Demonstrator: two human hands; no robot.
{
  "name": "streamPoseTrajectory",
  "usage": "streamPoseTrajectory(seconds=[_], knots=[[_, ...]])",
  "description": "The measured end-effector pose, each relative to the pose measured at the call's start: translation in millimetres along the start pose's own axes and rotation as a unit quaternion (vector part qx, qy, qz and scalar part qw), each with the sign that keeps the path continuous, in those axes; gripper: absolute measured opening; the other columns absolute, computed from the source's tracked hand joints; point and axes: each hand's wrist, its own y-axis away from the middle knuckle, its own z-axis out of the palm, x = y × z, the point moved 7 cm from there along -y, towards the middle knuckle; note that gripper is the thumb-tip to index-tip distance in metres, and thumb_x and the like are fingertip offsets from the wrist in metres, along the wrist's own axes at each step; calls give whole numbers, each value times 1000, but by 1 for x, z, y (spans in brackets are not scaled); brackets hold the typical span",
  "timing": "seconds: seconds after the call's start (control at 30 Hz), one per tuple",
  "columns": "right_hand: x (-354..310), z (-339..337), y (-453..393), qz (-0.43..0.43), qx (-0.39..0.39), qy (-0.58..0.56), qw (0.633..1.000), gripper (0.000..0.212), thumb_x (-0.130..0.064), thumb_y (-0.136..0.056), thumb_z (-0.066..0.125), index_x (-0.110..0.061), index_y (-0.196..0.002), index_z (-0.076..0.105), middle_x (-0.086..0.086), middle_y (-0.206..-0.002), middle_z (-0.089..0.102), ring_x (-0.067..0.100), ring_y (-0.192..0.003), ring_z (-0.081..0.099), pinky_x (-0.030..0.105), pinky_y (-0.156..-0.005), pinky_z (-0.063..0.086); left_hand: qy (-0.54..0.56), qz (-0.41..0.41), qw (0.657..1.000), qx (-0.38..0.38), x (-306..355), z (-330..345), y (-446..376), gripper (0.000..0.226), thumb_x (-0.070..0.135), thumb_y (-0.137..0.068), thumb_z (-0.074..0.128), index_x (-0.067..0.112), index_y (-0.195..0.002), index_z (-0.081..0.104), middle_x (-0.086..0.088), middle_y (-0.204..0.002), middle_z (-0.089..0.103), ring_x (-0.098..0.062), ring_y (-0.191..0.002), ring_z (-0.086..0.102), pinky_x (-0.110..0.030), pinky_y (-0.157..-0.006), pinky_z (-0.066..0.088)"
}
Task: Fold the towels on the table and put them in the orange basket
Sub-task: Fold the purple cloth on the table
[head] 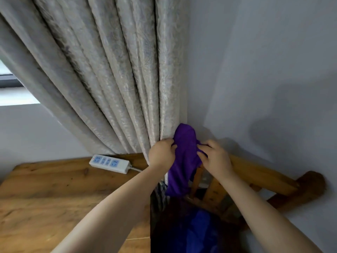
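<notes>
L hand: fingers curled, pinching the left edge of the purple towel. R hand: fingers curled too, bunching the cloth on its right side. Both grips sit near the towel's top, close together w/ cloth between them.

Towel is up in the air, not on the table; upper part humps above the knuckles, the rest hangs crumpled below the hands. No clean fold line visible.

Progress (judgement): early in this towel's fold, prob. finding corners or edges. Orange basket not in view, so can't tell how many towels are done. A blue cloth lies low in the dark gap beneath; whether towel or something else, can't tell.

Room: curtain hangs just behind L hand, maybe touching it. Wall close on the right. Wooden frame runs under R hand. Table left of arms has bare wood near its edge; power strip at the back near the curtain. Laying flat would want a move leftward.
</notes>
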Motion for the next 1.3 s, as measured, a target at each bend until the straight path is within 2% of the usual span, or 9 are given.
streamPoseTrajectory(seconds=[0.17,0.23,0.37,0.53,0.67,0.83,0.93,1.03,1.3], knots=[[2,-16,5,51,35,-48,997,10,10,-73,66,6,-82,70,21,-73,65,34,-69,63,27,-65,43,9,14,1000,1,-2,-12,10,25,21,-96,42,9,-79,56,-4,-71,55,-17,-71,50,-24,-61,35],[3,-31,13,86,56,-43,994,8,6,-76,66,6,-83,70,22,-74,65,35,-70,64,24,-63,40,-16,49,999,-2,0,-22,21,26,22,-96,41,5,-89,59,-7,-81,60,-22,-77,55,-24,-62,34],[-32,-59,30,42,74,-1,996,9,6,-70,69,6,-79,70,21,-67,65,32,-62,65,21,-55,35,-77,139,987,10,7,-43,56,26,24,-96,40,6,-97,58,-10,-97,62,-26,-89,58,-25,-63,32],[-92,-92,48,47,124,-18,991,14,1,-78,66,6,-90,70,24,-86,68,36,-83,65,27,-71,43,-21,124,988,84,0,-100,108,21,20,-92,47,4,-91,59,-13,-93,63,-31,-90,56,-30,-65,32],[-168,-115,78,-14,140,-15,990,14,0,-75,68,6,-88,71,22,-81,69,33,-78,66,23,-68,42,12,117,982,148,-23,-153,174,19,18,-89,50,1,-86,59,-18,-92,62,-34,-90,56,-34,-70,37],[-264,-114,113,-41,65,-8,997,12,-6,-79,66,1,-87,72,23,-80,69,36,-80,64,38,-70,47,-4,102,979,177,-76,-212,259,19,17,-90,49,1,-91,59,-16,-96,62,-34,-95,55,-34,-75,37],[-322,-100,127,-54,5,5,999,17,-14,-84,62,-5,-95,71,20,-88,69,33,-88,62,31,-68,41,-25,82,976,202,-109,-250,300,21,18,-91,47,1,-92,59,-18,-99,63,-35,-97,55,-35,-76,39],[-362,-87,132,-48,-28,-18,998,20,-17,-85,61,-8,-99,71,16,-99,70,31,-96,62,33,-76,46,-41,64,972,223,-138,-280,331,22,19,-91,46,2,-93,59,-16,-100,63,-33,-97,55,-32,-73,37],[-444,-14,141,-72,-139,-68,985,23,-19,-83,64,-8,-103,70,11,-102,71,25,-100,63,24,-79,42,-69,-25,968,240,-234,-317,384,22,19,-90,48,4,-99,62,-13,-102,64,-30,-99,56,-32,-75,38]])
